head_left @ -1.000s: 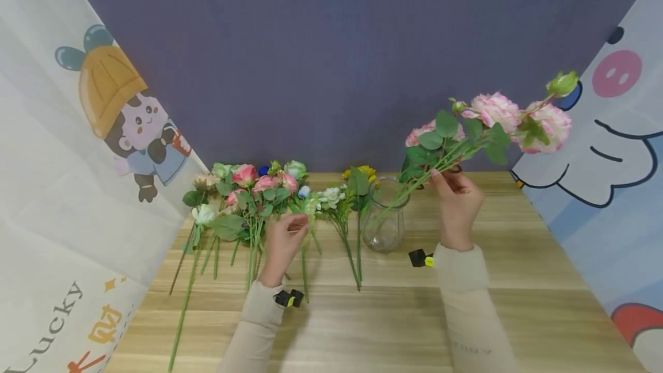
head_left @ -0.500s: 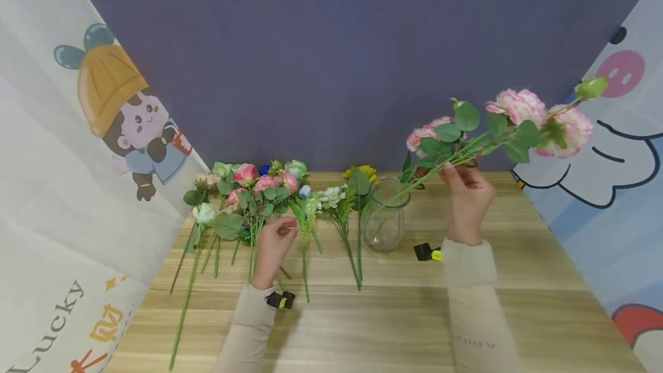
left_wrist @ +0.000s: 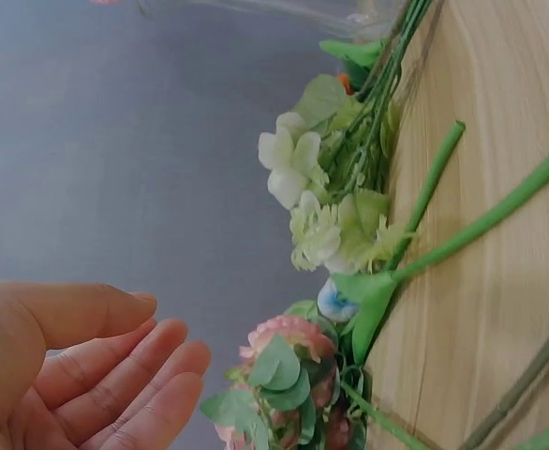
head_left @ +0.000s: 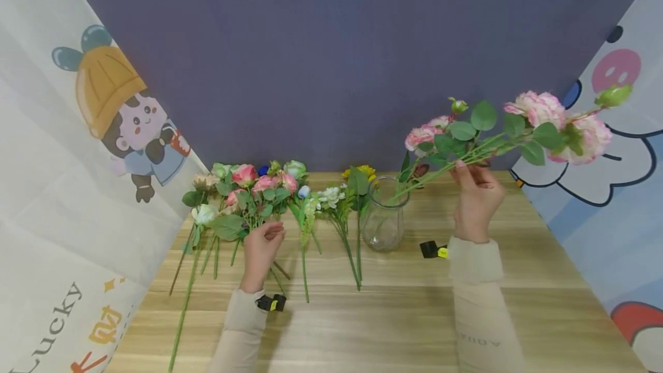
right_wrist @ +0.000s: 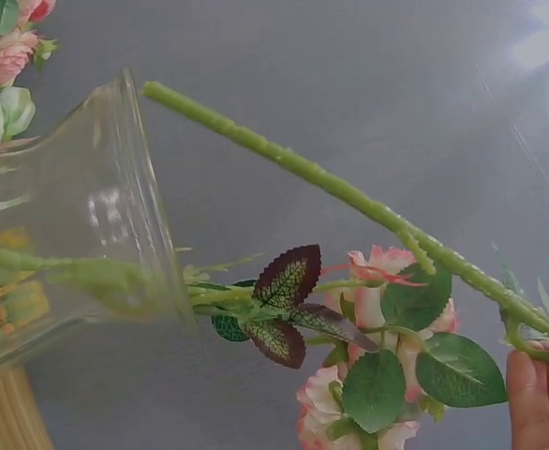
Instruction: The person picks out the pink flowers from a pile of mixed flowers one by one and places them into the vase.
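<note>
My right hand pinches the green stem of a pink-and-white artificial flower, tilted up to the right. In the right wrist view, the stem's cut end is beside the rim of the glass vase. Another pink-and-white flower stands in the vase, leaning right over its rim. My left hand holds nothing, its fingers loosely bent, and is nearest to the pink roses. In the left wrist view its fingers are apart from the blooms.
Pale green roses, white blossoms and a yellow flower lie along the back of the wooden table, left of the vase. A long bare stem reaches toward the front edge. A dark wall stands behind.
My right hand has moved right with the pink-and-white flower, drawing its stem away from the vase. My left hand has shifted left, away from the white blossoms.
</note>
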`<state>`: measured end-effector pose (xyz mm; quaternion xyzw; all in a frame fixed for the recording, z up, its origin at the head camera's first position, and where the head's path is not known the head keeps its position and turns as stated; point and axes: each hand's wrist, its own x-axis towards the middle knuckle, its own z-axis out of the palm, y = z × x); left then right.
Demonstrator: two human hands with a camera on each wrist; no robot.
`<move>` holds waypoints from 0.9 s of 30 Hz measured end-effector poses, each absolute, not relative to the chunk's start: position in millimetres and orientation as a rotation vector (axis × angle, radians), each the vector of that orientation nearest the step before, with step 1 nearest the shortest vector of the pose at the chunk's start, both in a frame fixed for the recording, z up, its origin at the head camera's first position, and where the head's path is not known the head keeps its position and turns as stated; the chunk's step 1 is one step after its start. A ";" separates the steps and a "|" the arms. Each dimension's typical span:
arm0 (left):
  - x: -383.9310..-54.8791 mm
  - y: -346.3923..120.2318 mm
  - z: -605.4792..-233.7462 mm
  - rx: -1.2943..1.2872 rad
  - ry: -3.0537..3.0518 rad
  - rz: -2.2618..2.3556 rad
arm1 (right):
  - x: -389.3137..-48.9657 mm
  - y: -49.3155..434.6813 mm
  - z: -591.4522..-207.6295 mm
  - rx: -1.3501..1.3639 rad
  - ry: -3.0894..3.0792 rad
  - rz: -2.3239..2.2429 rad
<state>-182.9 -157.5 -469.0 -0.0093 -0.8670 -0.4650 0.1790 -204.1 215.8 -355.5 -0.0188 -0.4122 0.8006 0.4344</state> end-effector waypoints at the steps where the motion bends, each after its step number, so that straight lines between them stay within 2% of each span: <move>1: -182.9 -158.9 -469.8 -0.018 -2.455 -1.313 | -203.9 216.3 -355.5 -0.045 -1.020 1.994; 15: -181.7 -172.2 -472.8 0.071 -2.487 -1.354 | -205.2 215.9 -371.2 -0.054 -1.156 1.932; 27: -181.1 -177.0 -476.1 0.040 -2.495 -1.357 | -197.9 203.3 -376.5 -0.139 -1.439 1.813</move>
